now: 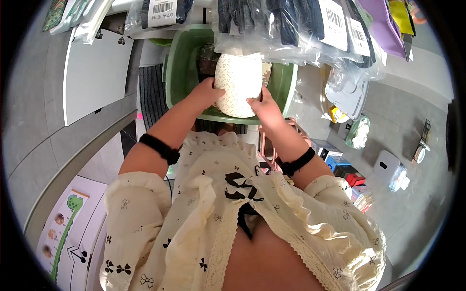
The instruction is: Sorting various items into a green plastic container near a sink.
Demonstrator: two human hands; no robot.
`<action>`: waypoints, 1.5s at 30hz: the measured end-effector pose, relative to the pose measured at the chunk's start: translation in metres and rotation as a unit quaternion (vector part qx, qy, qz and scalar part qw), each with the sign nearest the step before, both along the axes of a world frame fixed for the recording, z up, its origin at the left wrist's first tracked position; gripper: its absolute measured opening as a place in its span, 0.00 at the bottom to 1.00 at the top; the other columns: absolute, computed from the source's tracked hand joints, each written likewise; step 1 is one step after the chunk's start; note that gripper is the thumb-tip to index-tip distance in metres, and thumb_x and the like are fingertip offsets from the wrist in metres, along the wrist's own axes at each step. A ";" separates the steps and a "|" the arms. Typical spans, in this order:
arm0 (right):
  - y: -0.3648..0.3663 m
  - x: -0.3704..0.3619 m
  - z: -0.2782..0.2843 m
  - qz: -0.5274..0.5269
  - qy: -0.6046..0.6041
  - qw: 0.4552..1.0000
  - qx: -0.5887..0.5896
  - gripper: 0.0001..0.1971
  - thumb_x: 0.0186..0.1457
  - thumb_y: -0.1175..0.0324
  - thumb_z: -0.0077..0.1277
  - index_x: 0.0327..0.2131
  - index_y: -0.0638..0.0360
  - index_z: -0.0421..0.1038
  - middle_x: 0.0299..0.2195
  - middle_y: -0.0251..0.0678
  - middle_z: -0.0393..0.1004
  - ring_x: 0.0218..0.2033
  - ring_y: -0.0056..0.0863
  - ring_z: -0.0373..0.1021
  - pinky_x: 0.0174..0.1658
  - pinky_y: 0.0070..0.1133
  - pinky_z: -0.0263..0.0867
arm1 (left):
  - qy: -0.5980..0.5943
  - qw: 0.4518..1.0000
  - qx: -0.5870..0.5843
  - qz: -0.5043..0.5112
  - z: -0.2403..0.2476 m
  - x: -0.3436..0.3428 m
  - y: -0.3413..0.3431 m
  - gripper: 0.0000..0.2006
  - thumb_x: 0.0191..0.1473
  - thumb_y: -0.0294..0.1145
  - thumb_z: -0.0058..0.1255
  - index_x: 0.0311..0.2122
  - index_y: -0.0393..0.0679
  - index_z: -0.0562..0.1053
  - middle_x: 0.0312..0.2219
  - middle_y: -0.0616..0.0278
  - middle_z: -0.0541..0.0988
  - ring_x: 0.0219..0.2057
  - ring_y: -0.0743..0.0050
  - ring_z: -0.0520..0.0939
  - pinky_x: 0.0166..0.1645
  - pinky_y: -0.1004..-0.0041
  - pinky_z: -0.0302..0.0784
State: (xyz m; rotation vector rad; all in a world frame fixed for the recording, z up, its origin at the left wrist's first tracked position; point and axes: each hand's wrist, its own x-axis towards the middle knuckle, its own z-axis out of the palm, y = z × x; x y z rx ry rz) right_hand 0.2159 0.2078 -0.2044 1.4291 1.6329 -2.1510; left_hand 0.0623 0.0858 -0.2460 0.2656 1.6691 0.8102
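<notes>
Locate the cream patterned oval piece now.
In the head view, the cream patterned oval piece is at upper middle, held between the left hand and the right hand, in or over the green plastic tub.

A green tub [176, 72]; dark patterned pieces [208, 62] lie inside it.

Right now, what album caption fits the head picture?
Left hand and right hand hold a cream patterned rounded item at a green plastic tub.

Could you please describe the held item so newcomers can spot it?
Find the green tub at top centre. Within its outline, left hand and right hand hold a pale, rounded item. Its tiny print on cream sets it apart from the dark bagged goods above.
</notes>
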 end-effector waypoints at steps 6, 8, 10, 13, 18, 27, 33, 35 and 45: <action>0.018 0.027 -0.018 -0.012 0.018 0.999 0.038 0.27 0.45 0.72 0.48 0.50 0.69 0.53 0.46 0.49 0.62 0.48 0.33 0.59 0.50 0.23 0.54 | -0.115 0.992 -0.048 0.018 -0.019 0.009 0.037 0.26 0.47 0.35 0.47 0.50 0.36 0.57 0.44 0.50 0.66 0.43 0.58 0.70 0.40 0.63 0.70; 0.023 0.048 -0.033 -0.023 -0.043 0.975 0.215 0.26 0.45 0.71 0.48 0.49 0.67 0.56 0.49 0.51 0.59 0.52 0.36 0.55 0.52 0.25 0.51 | -0.107 0.992 -0.053 0.035 -0.022 0.013 0.047 0.26 0.48 0.35 0.46 0.51 0.37 0.55 0.46 0.49 0.64 0.44 0.54 0.69 0.41 0.59 0.70; 0.029 0.059 -0.024 -0.014 -0.008 0.962 0.271 0.27 0.44 0.70 0.49 0.50 0.65 0.55 0.51 0.52 0.55 0.54 0.41 0.51 0.54 0.26 0.48 | -0.068 0.995 -0.074 0.004 -0.033 0.014 0.053 0.27 0.49 0.34 0.46 0.52 0.38 0.53 0.48 0.48 0.62 0.44 0.51 0.68 0.42 0.55 0.69; 0.034 0.070 -0.003 0.091 -0.149 0.837 0.519 0.30 0.43 0.73 0.47 0.52 0.62 0.52 0.51 0.53 0.55 0.53 0.48 0.52 0.55 0.27 0.49 | -0.084 0.992 -0.092 -0.018 -0.042 0.018 0.066 0.28 0.49 0.34 0.46 0.54 0.39 0.51 0.50 0.47 0.59 0.45 0.50 0.67 0.42 0.53 0.69; 0.046 0.099 -0.039 0.047 -0.059 0.942 0.328 0.32 0.44 0.74 0.46 0.55 0.59 0.48 0.49 0.54 0.58 0.51 0.46 0.57 0.52 0.27 0.54 | -0.063 0.991 -0.091 -0.076 -0.092 0.035 0.087 0.28 0.49 0.34 0.46 0.55 0.43 0.53 0.51 0.48 0.58 0.47 0.48 0.65 0.39 0.53 0.70; 0.039 0.089 -0.037 0.100 -0.065 0.932 0.342 0.33 0.46 0.77 0.45 0.56 0.64 0.44 0.29 0.45 0.66 0.27 0.30 0.64 0.34 0.22 0.61 | 0.199 0.890 -0.315 -0.261 -0.157 0.036 0.101 0.38 0.46 0.41 0.50 0.59 0.52 0.44 0.56 0.48 0.45 0.49 0.47 0.62 0.48 0.62 0.68; 0.042 0.096 -0.030 0.094 -0.092 0.943 0.306 0.32 0.47 0.75 0.44 0.56 0.64 0.43 0.40 0.54 0.64 0.38 0.43 0.64 0.42 0.27 0.61 | 0.294 0.904 -0.187 -0.248 -0.031 0.080 0.120 0.41 0.41 0.39 0.53 0.59 0.62 0.45 0.58 0.50 0.41 0.52 0.41 0.59 0.51 0.59 0.63; 0.041 0.096 -0.028 0.098 -0.094 0.950 0.282 0.33 0.47 0.74 0.44 0.56 0.65 0.42 0.45 0.56 0.61 0.46 0.48 0.61 0.47 0.29 0.59 | 0.260 0.831 -0.143 -0.470 -0.050 0.083 0.118 0.36 0.44 0.38 0.48 0.59 0.65 0.46 0.59 0.49 0.35 0.53 0.36 0.56 0.52 0.59 0.60; 0.046 0.091 -0.029 0.089 -0.093 0.948 0.292 0.33 0.47 0.73 0.44 0.56 0.65 0.42 0.46 0.57 0.60 0.47 0.48 0.60 0.47 0.29 0.59 | 0.218 0.799 -0.203 -0.522 -0.111 0.087 0.135 0.33 0.51 0.45 0.40 0.60 0.59 0.42 0.59 0.49 0.38 0.58 0.39 0.41 0.58 0.56 0.46</action>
